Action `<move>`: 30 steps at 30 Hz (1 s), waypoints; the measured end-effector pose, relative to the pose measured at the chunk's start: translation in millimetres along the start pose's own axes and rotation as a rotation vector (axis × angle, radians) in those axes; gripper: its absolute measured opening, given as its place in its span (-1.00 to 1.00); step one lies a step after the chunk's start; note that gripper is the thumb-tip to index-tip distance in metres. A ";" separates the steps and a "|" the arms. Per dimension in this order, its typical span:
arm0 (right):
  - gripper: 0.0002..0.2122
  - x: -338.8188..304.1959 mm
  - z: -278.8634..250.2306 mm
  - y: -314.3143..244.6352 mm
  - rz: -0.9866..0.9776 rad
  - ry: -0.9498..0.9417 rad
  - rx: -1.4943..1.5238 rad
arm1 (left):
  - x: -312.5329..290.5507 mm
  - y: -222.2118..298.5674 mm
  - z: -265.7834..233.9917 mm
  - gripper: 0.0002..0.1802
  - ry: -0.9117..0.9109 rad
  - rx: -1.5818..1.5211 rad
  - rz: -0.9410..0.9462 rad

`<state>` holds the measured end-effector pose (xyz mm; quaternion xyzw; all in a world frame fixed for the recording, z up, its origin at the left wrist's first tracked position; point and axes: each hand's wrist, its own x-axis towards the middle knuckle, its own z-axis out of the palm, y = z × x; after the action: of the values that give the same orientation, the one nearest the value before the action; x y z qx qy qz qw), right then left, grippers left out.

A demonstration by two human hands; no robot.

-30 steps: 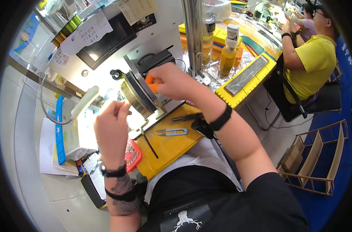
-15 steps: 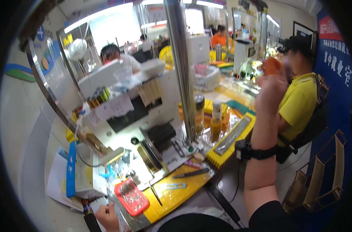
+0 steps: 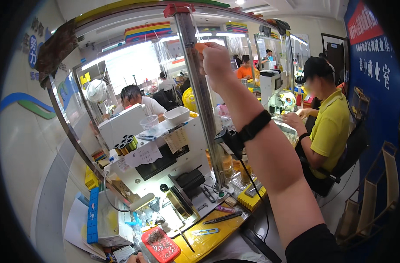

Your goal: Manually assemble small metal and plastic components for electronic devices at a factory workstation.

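Note:
My right hand (image 3: 215, 61) is raised high at the end of an outstretched arm, close to the upper part of a metal post (image 3: 200, 87). Its fingers are closed on a small orange piece (image 3: 201, 47), whose kind I cannot make out. Only the top of my left hand (image 3: 137, 258) shows at the lower edge, its fingers curled. Whatever they hold is hidden. Beside it lies a red tray (image 3: 177, 250) with many small metal parts. A white bench machine (image 3: 156, 175) with a brass-coloured wheel (image 3: 178, 202) stands behind the tray.
A yellow mat (image 3: 222, 241) bears a black pen-like tool and a blue clip-shaped tool. Thread spools (image 3: 127, 144) and a white bowl (image 3: 177, 115) sit on the machine. A black cable (image 3: 257, 188) hangs from my right wrist strap. A person in yellow (image 3: 333, 127) works at right.
My right hand has moved left and up to the post with the orange piece. The view has tilted upward, and my left hand now sits lower, mostly out of the picture.

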<state>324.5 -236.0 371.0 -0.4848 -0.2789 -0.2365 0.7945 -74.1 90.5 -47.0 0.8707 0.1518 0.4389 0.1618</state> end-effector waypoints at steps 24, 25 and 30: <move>-0.95 -324.3 -113.9 199.7 0.590 0.456 0.308 | -12.4 -35.0 12.8 -0.57 -0.039 -0.055 -0.231; -0.94 -325.9 -118.6 205.9 0.602 0.485 0.263 | -10.9 -34.4 16.8 -0.57 -0.087 -0.046 -0.247; -0.90 -322.9 -129.0 215.4 0.537 0.415 0.148 | -12.7 -33.1 22.6 -0.62 -0.049 -0.077 -0.250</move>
<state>254.7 -228.4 -32.0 -0.4236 0.0099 -0.0918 0.9011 -67.0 111.9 -82.5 0.8487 0.2382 0.3992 0.2522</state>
